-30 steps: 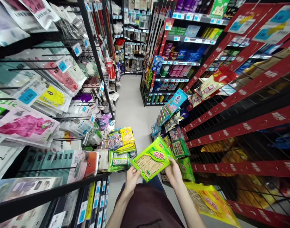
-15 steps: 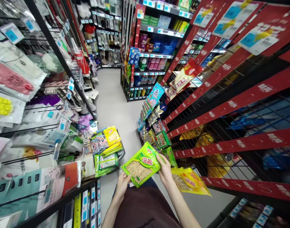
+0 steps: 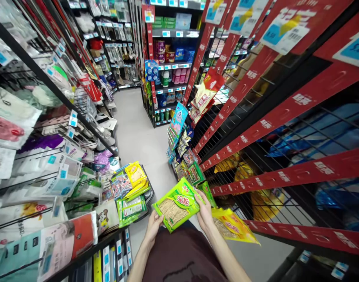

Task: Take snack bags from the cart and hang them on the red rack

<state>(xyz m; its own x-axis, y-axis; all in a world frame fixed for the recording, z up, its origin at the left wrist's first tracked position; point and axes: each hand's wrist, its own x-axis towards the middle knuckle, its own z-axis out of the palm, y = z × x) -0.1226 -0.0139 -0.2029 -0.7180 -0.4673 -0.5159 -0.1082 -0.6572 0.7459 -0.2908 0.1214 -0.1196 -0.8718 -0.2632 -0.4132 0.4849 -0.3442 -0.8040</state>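
Note:
Between my hands, in front of my body, is a green snack packet (image 3: 176,205) with a clear window showing thin tan strips. My left hand (image 3: 154,226) grips its lower left corner, thumb on the front. My right hand (image 3: 204,207) holds its right edge, the fingers partly hidden by the packet. Just right of my right hand, yellow snack packets (image 3: 234,226) of a similar design hang from the rack. To the left of the green packet stands a dark basket (image 3: 151,194) filled with yellow, green and multicoloured packets.
A wire rack (image 3: 294,172) with red label strips and hanging packets lines the right side. Packaged goods (image 3: 62,235) hang along the left shelf. The grey floor (image 3: 132,133) runs ahead to a shelf of bottles and boxes (image 3: 170,74).
The view has turned slightly to the right, so the shelves shift left. Both hands keep hold of the green snack packet, which stays nearly in place.

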